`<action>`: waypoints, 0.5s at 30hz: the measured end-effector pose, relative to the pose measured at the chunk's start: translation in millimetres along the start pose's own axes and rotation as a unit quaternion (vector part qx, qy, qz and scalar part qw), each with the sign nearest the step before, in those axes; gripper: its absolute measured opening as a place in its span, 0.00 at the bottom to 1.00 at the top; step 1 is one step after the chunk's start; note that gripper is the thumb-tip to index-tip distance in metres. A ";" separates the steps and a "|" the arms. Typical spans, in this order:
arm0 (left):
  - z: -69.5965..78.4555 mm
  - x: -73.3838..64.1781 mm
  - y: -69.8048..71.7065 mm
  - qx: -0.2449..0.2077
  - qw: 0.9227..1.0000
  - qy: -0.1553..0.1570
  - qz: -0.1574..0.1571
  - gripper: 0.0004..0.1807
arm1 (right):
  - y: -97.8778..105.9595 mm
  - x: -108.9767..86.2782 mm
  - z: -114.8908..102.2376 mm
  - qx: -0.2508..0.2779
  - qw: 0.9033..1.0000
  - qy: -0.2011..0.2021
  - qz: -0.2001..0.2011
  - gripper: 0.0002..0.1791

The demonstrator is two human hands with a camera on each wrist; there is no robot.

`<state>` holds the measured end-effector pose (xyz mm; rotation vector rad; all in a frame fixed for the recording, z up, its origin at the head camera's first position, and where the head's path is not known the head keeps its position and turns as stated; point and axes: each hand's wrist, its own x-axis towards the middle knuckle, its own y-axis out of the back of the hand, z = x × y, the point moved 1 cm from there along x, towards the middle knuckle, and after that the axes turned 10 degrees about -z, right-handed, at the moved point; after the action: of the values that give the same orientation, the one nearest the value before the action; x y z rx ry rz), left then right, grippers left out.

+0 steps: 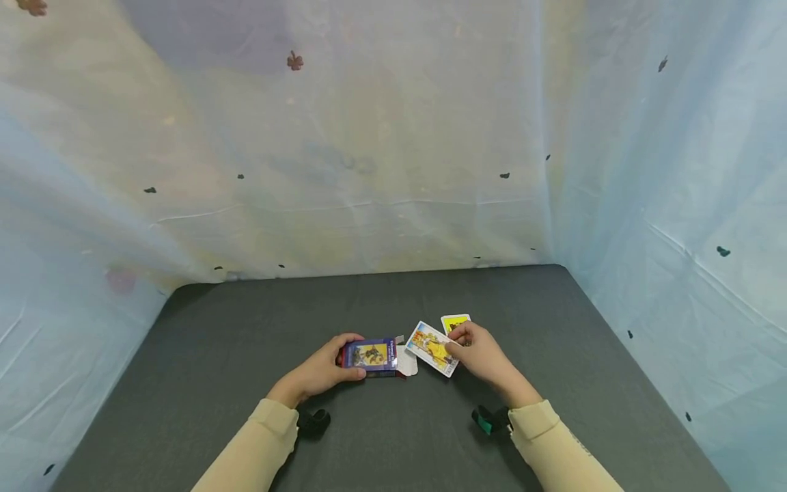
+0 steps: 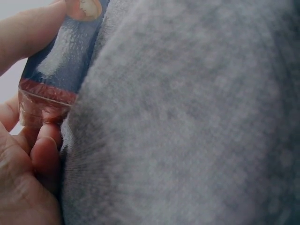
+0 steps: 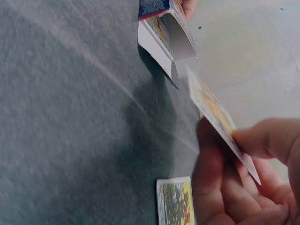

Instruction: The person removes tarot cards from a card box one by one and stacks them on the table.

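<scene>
My left hand grips a purple-blue card box by its left end, thumb along the near side. In the left wrist view the box's red-edged end sits between thumb and fingers. Its right end is open, with a white flap sticking out; a printed card face shows inside. Just right of the flap, my right hand pinches a yellow illustrated card between thumb and fingers, tilted above the table. Beyond that hand lies another yellow card, partly covered by the hand.
The dark grey cloth-covered table extends around both hands. Pale translucent sheeting with small dark leaf-like marks hangs behind it and at both sides. A black strap hangs at the left wrist, another strap at the right.
</scene>
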<state>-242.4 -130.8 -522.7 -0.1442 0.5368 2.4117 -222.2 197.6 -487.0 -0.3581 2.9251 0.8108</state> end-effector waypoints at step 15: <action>-0.7 1.4 0.0 0.004 1.000 -0.001 -0.001 0.39 | 15.6 2.9 19.4 0.010 0.983 -0.037 0.177 0.08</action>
<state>-243.6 -130.3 -523.6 -0.1388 0.5454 2.4066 -228.5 220.0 -496.3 0.1995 2.9629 0.8107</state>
